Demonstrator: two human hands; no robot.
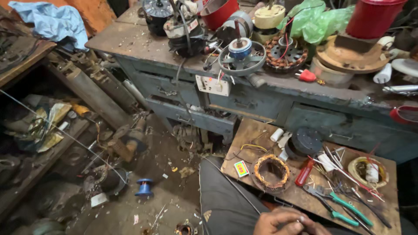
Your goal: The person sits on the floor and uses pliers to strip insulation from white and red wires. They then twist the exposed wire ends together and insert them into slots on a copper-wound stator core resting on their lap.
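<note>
The low wooden board [244,143] offers bare room along its left edge and near corner, just beyond the hand [285,223]. Its middle is blocked by the copper-wound stator [271,171], with a red screwdriver [305,172], green-handled pliers [344,208] and loose wires crowding the right side. The bench [130,41] is open at its left end; motors and a red bucket [371,17] fill the rest.
</note>
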